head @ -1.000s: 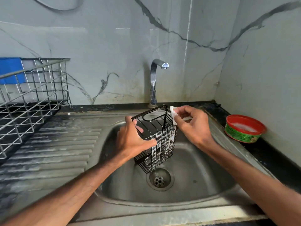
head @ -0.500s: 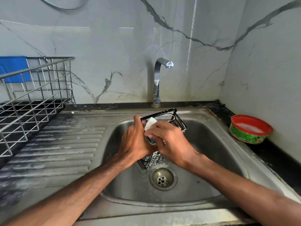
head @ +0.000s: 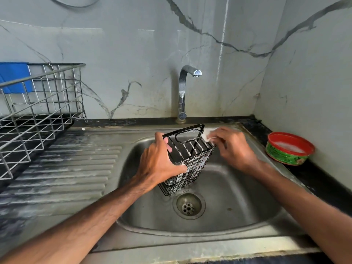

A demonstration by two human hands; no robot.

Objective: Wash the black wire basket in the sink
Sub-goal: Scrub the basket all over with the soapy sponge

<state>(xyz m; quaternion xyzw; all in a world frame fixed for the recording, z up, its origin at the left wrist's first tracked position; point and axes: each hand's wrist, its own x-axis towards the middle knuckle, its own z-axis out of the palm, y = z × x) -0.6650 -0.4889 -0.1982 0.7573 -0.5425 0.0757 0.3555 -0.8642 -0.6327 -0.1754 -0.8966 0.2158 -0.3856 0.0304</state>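
A tall black wire basket [head: 192,159] streaked with white suds is held tilted over the steel sink [head: 238,204], its base just above the drain [head: 189,205]. My left hand [head: 159,162] grips its left side. At the basket's upper right rim, my right hand [head: 233,147] presses a small white sponge [head: 206,135] against the wires. The tap [head: 183,88] behind is off, no water runs.
A red and green tub of white dish soap [head: 289,148] sits on the dark counter at the right. The ribbed drainboard [head: 62,168] lies left of the bowl, with a silver wire dish rack [head: 36,111] and a blue item [head: 15,76] beyond it.
My right hand with the sponge has swept from the basket's front face back up to its top right rim. The basket has turned and tilted in my left hand.
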